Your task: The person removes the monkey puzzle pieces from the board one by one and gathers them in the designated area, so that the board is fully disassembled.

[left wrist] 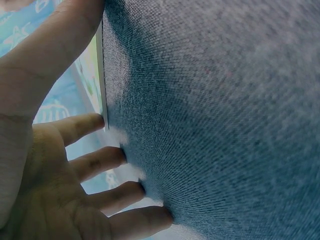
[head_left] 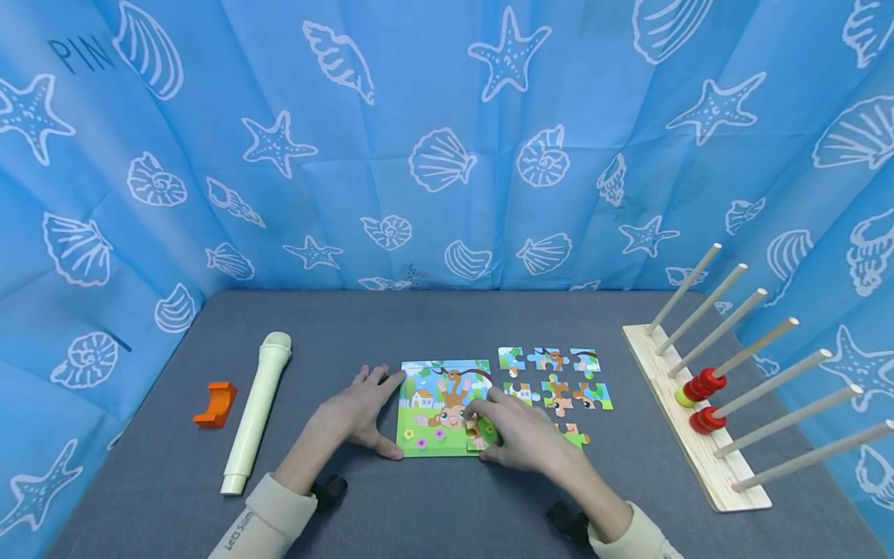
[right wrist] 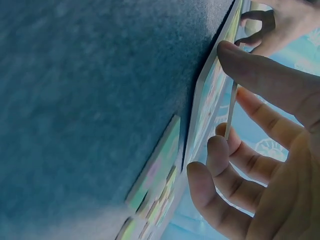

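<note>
A jigsaw puzzle board [head_left: 427, 441] with a monkey picture lies on the grey table. My left hand [head_left: 355, 415] touches its left side, with the thumb at the near corner and the fingers spread along the edge. In the left wrist view, the fingertips of the left hand [left wrist: 75, 185] rest against the board edge and the cloth. Over the board's near right part, my right hand [head_left: 520, 435] pinches a puzzle piece [right wrist: 231, 107], seen edge-on and tilted in the right wrist view. Part of this piece is hidden by the fingers.
Several loose puzzle pieces [head_left: 559, 396] lie right of the board, some behind my right hand. Further right stands a wooden peg rack [head_left: 750, 489] with red and yellow beads [head_left: 707, 419]. A pale toy microphone [head_left: 254, 419] and an orange curved block [head_left: 218, 405] lie at left.
</note>
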`<state>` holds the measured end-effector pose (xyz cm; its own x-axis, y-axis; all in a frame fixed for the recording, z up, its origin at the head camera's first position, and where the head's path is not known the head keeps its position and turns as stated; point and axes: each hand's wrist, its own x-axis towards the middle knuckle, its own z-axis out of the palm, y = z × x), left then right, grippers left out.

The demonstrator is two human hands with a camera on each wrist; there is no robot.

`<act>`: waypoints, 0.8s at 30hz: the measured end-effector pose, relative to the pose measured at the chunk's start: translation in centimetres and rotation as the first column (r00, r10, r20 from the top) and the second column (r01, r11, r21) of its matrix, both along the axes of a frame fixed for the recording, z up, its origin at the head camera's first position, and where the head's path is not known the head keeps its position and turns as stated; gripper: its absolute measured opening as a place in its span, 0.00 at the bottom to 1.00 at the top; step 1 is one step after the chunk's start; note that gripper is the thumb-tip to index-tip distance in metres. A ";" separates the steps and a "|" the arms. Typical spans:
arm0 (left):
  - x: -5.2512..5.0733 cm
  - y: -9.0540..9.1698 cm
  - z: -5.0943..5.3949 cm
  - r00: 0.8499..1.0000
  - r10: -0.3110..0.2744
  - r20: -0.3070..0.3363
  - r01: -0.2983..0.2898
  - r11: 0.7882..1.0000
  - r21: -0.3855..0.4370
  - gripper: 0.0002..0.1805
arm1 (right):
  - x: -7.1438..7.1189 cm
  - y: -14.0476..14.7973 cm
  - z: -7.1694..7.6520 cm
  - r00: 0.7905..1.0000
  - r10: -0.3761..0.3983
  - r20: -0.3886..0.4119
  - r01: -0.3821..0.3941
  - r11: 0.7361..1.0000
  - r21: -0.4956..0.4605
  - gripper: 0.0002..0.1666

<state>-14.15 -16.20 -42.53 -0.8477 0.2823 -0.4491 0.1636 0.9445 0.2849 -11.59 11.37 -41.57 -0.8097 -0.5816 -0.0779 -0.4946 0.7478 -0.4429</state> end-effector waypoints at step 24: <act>-0.2 0.1 -0.4 1.000 0.010 0.008 -0.010 1.000 -0.009 0.68 | 0.9 5.5 0.8 0.995 -0.089 0.039 0.088 0.995 0.036 0.29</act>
